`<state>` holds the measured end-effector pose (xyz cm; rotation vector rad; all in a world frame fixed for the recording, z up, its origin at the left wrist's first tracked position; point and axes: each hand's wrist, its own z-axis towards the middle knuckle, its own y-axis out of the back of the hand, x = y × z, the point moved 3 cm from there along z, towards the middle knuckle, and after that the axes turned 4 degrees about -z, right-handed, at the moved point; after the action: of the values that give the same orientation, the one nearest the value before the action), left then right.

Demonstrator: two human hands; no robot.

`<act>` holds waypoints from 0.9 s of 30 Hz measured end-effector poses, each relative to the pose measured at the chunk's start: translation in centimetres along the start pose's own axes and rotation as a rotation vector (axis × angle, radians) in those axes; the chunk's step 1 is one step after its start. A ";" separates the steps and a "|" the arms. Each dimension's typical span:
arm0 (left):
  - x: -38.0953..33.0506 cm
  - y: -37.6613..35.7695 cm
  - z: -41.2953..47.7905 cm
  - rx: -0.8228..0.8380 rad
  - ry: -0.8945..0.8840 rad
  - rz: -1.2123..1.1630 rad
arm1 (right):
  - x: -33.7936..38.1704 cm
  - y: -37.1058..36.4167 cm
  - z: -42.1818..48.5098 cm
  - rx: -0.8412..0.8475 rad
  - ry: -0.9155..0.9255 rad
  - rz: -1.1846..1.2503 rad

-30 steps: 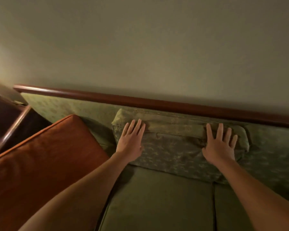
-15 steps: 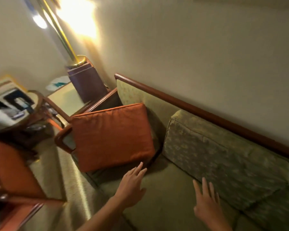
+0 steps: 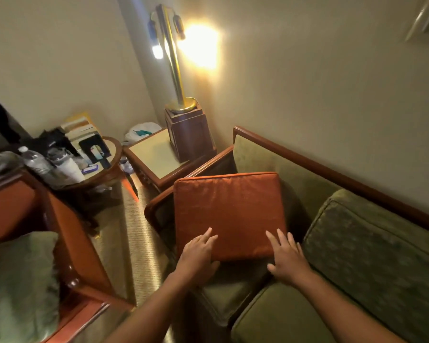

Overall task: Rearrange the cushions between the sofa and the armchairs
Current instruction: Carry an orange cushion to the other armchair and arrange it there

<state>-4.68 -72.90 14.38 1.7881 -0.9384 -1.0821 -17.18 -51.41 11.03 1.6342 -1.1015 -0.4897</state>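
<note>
An orange square cushion leans upright against the left arm end of the green sofa. My left hand touches its lower left corner, fingers spread, thumb under the bottom edge. My right hand rests on its lower right corner, fingers apart. A patterned green back cushion stands against the sofa back to the right. On the orange armchair at the lower left lies a pale green cushion.
A wooden side table with a brass lamp stands beyond the sofa arm. A round table to the left is crowded with bottles and papers. A strip of carpet runs between the armchair and the sofa.
My view swung left from the green back cushion to the sofa's end. Both hands left the green cushion and moved onto the orange cushion's lower corners.
</note>
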 end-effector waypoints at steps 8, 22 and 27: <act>9.6 6.0 5.4 0.022 -0.024 0.038 | 8.1 3.3 7.9 0.021 0.023 -0.049; 16.6 7.4 30.4 0.121 0.005 0.125 | 5.0 5.7 33.3 0.167 -0.056 -0.036; 18.8 5.6 38.3 0.203 0.061 0.083 | 5.1 5.3 41.8 0.227 0.045 -0.145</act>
<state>-34.27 -101.82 2.74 1.9159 -1.1079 -0.9019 -48.90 -78.03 1.86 1.9240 -1.0388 -0.4313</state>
